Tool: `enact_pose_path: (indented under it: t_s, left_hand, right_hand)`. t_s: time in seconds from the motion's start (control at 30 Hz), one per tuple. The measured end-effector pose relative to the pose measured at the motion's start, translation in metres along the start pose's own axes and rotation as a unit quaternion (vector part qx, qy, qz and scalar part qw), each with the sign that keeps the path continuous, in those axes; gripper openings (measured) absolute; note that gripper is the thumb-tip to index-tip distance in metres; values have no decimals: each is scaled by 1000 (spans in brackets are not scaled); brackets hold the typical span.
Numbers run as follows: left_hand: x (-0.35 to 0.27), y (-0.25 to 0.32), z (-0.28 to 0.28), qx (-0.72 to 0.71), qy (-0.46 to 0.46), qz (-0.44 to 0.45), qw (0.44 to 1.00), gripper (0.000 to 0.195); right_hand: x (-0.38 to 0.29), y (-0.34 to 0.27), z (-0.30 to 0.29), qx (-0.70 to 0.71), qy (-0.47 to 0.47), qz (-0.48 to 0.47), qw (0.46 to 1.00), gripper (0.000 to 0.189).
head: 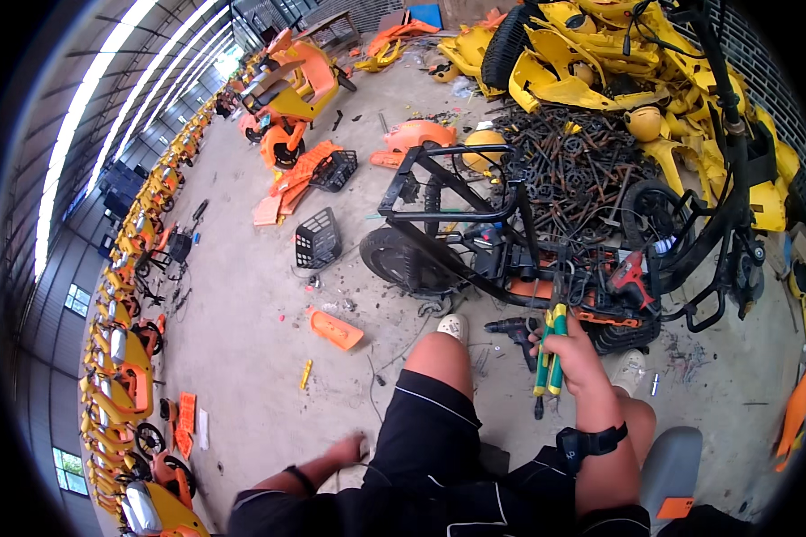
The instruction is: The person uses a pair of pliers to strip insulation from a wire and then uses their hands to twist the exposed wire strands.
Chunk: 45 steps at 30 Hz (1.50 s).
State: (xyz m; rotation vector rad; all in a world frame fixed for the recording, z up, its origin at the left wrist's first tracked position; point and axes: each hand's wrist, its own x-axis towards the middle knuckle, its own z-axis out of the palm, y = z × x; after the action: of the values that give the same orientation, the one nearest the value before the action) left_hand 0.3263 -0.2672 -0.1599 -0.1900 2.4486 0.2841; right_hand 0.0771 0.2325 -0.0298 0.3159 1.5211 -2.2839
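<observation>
A pair of cutters or pliers with green and yellow handles [551,349] is gripped in my right hand [567,352], its jaws reaching toward the footboard area of a stripped black scooter frame [470,215]. Low at my side, away from the frame, is my left hand [349,448]; whether it holds a thin dark cable beside it I cannot tell. On the frame rests a red cordless power tool [631,278], near bundled cables. A black cordless drill [510,327] lies on the floor between my feet, partly behind my right hand.
Beyond the frame lie a heap of dark metal parts [564,161] and a pile of yellow body panels [611,60]. Black plastic baskets [318,238] and an orange panel [336,329] are on the floor to the left. A grey seat [675,463] is beside my right leg.
</observation>
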Motion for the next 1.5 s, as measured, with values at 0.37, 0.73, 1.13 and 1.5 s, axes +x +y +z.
enact_pose_path:
  t_s: [0.37,0.73,1.13,1.5]
  left_hand:
    - [51,179,-236,-291,280,220,888,28]
    - [49,387,-264,-372,121,454,801,38]
    - [145,413,-180,-510,-72,369,774,43]
    - [163,415,-187,-574,-16,314,756,30]
  right_hand:
    - [4,13,13,3,29,2,1000,49]
    - [4,-6,13,132,100,-49,985,47]
    - [9,8,-4,157,98,-3,983,37]
    - [25,6,7,147,97,-22,984,45]
